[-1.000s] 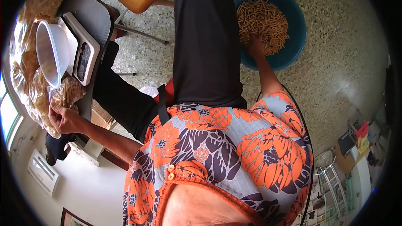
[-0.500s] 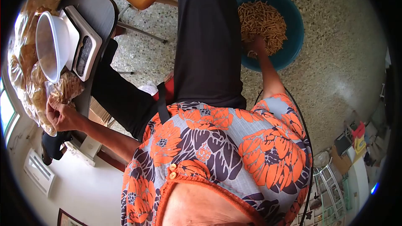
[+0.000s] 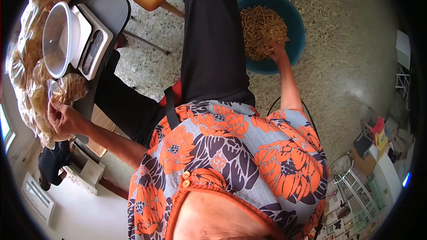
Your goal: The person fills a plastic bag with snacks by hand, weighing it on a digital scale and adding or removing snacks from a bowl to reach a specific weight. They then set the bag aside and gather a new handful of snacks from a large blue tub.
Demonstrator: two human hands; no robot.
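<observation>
Blue basin [image 3: 296, 40] on floor, right of legs, holds brown sticks [image 3: 258, 24]. R hand [image 3: 276, 52] is in it, fingers curled round a bunch. White bowl [image 3: 60, 35] sits on scale [image 3: 95, 49]. L hand [image 3: 62, 118] pinches 1 clear bag [image 3: 69, 88] of sticks just beside scale.

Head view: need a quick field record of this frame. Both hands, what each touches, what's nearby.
left hand: pinches the mouth of a clear bag partly filled with sticks, at the table edge
right hand: down in the blue basin, fingers among the snack sticks; grip unclear
kitchen scale: on the table, clear bowl on top
filled bags: piled beside the scale
floor: speckled, basin sits on it
</observation>
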